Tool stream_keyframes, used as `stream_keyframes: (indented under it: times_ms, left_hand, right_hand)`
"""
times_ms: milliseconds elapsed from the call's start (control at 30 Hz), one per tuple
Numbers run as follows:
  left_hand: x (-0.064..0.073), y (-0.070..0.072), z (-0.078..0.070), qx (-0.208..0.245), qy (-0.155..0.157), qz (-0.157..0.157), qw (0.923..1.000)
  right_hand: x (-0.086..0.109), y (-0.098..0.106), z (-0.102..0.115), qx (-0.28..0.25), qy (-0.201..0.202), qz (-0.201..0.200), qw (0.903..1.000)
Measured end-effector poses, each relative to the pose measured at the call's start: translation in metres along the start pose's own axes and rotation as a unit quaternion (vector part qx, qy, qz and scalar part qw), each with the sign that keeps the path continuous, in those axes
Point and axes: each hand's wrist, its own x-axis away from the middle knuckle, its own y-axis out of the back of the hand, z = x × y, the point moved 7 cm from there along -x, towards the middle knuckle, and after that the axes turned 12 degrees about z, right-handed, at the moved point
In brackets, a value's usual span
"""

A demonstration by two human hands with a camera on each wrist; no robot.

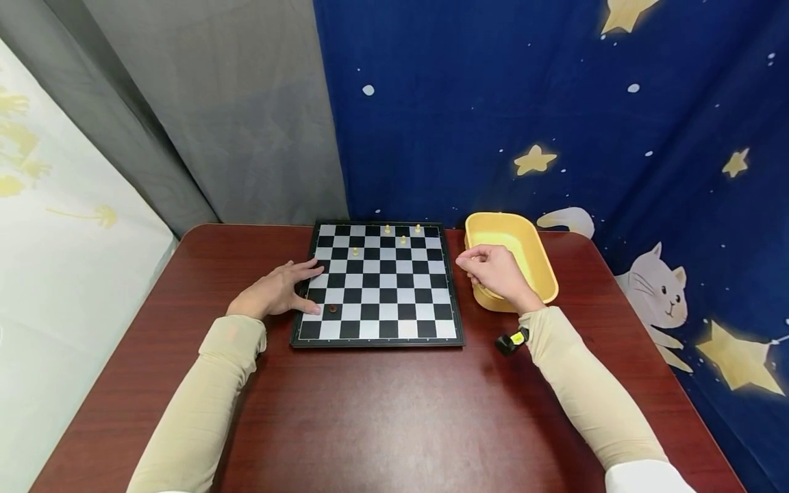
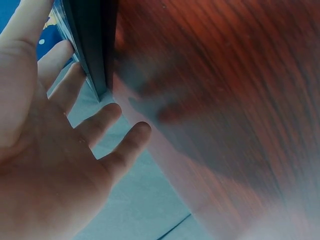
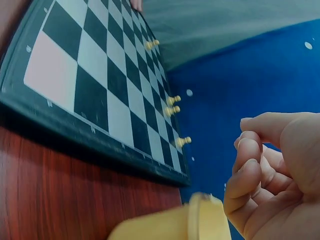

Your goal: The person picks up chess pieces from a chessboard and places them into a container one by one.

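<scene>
A black-and-white chessboard (image 1: 376, 342) lies on the table. Several small pale yellow chess pieces, among them one piece (image 1: 355, 251), stand on its far part. A single dark reddish-brown piece (image 1: 333, 308) sits near the board's left front corner. My left hand (image 1: 277, 289) lies at the board's left edge, fingers spread, with fingertips over the rim and thumb close to the dark piece. My right hand (image 1: 496, 270) hovers by the near left rim of the yellow basin (image 1: 545, 274). Its fingers (image 3: 247, 172) are curled toward the thumb, with no object showing between them.
The reddish-brown wooden table (image 1: 382, 411) runs up to a grey curtain (image 1: 246, 109) and a dark blue curtain (image 1: 444, 103) with stars. A white sheet (image 1: 61, 274) hangs at the left. Under the right wrist is a small black device (image 1: 508, 342).
</scene>
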Motion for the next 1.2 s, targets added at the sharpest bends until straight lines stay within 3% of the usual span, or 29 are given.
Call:
stream_keyframes:
  times_ms: [233,467,967,1200]
  left_hand:
    - [0.000,0.000,0.000,-0.001,0.000,-0.001,1.0000]
    - [0.001,-0.001,-0.001,-0.001,-0.004,0.000,1.0000]
    - [-0.002,-0.002,0.002,0.003,-0.005,0.003,1.0000]
    - [-0.003,-0.001,0.003,0.007,-0.007,0.005,0.9999]
  right_hand:
    - [-0.008,-0.021,0.015,0.022,0.013,0.024,0.9994]
    - [-0.012,-0.040,0.023,0.000,0.002,0.039,0.9992]
    - [-0.025,-0.075,0.042,0.054,0.058,0.057,0.9952]
    - [-0.027,-0.100,0.058,0.064,0.079,0.093,0.9904]
